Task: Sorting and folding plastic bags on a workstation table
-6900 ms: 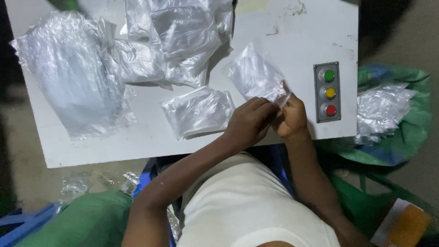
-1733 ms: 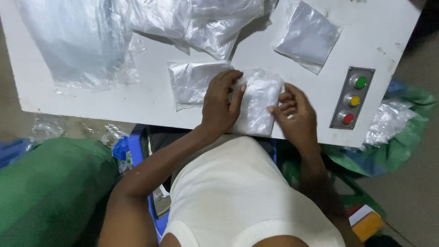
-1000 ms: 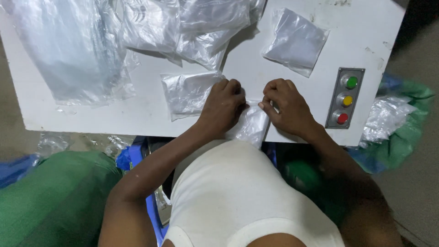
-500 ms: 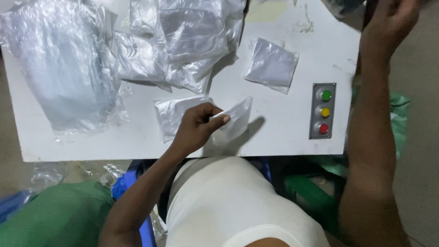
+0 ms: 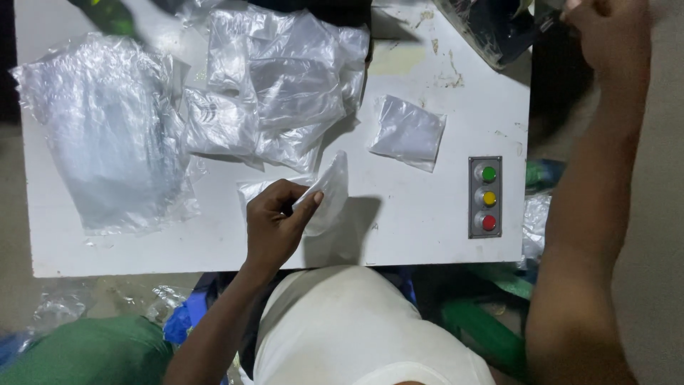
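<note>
My left hand (image 5: 279,221) pinches a small clear plastic bag (image 5: 329,189) with something white inside, holding it upright just above the white table (image 5: 413,221). A flat clear bag (image 5: 253,189) lies under that hand. My right hand (image 5: 605,28) is raised to the far right corner, its fingers closed near a dark object (image 5: 491,28) at the table's back edge; whether it grips anything is not clear. Another filled small bag (image 5: 407,132) lies flat in the middle of the table.
A heap of crumpled clear bags (image 5: 285,78) covers the back centre, and a large flat clear sheet (image 5: 107,135) lies at left. A grey panel (image 5: 487,197) with green, yellow and red buttons sits at right. Green cloth and loose plastic lie below the table.
My right hand has let go of the small bag and swung up to the far right corner. My left hand now holds the bag alone, lifted on edge.
</note>
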